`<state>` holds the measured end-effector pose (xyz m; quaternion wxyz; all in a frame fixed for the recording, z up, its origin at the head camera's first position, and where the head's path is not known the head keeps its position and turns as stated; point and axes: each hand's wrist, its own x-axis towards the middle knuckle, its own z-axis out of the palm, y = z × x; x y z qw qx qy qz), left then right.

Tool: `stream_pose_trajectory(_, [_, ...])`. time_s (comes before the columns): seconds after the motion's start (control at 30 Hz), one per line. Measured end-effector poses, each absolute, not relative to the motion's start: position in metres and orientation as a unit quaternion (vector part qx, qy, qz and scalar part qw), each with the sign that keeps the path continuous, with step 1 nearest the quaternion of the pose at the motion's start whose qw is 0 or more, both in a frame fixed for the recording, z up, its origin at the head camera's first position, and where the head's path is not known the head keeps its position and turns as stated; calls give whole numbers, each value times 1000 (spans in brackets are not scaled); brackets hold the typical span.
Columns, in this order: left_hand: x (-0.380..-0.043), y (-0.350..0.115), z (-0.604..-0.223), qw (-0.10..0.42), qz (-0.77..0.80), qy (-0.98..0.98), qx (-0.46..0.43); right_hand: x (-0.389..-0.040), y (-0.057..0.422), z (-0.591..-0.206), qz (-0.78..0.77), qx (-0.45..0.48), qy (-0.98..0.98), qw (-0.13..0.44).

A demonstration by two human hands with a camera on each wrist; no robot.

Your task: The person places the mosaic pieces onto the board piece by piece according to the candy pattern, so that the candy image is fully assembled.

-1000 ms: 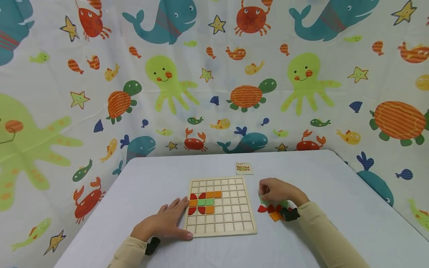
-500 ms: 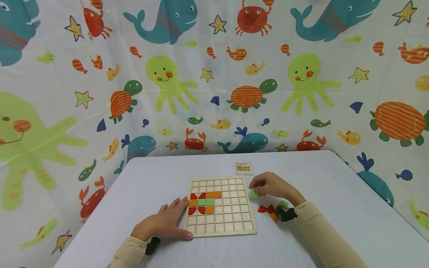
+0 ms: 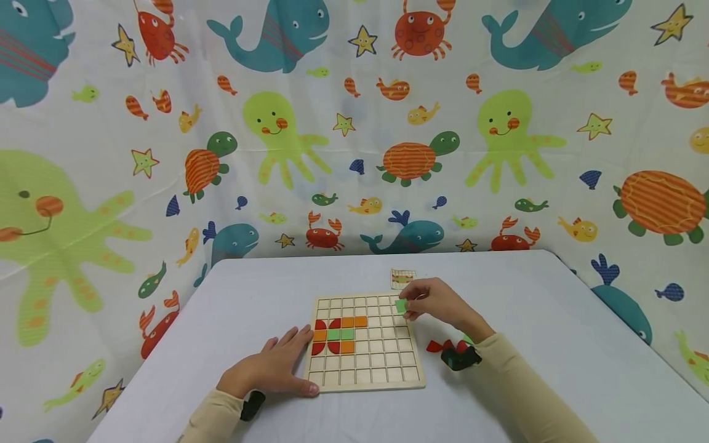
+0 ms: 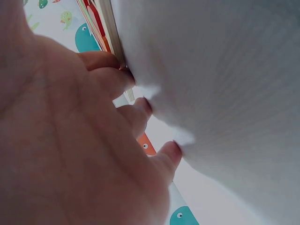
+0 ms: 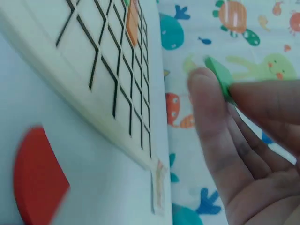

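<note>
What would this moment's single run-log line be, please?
right hand: pinches flat green tile | left hand: at edge of pale wooden grid board | loose curved red tiles: on white table

Play-corner sort of place, childlike in decor; whether in home, nursery or studio, cannot tell. Printed cloth [image 3: 354, 141] fills background behind surface [image 3: 266, 295] and along both sides, patterned with cartoon whales [image 3: 282, 37], turtles [image 3: 408, 161], octopuses [image 3: 271, 114] and crabs [image 3: 324, 236]. Surface itself plain white, far corners rounded. Wooden grid board [image 3: 382, 369], brightly coloured tiles [image 3: 347, 347] and small picture card [image 3: 400, 279] there look like puzzle set, matching playroom feel.
</note>
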<state>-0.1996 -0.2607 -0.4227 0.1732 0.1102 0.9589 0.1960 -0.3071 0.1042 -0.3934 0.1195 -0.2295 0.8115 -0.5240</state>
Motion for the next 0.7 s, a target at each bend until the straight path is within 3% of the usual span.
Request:
stream_pose_trajectory(0.47, [-199,-261,-421,177,192,958,116,-298,69,-396,-614,-181,760,115])
stream_pose_trajectory(0.7, [-198,-261,-420,177,195,958,110,-296,47,-391,-615,-199,754,119])
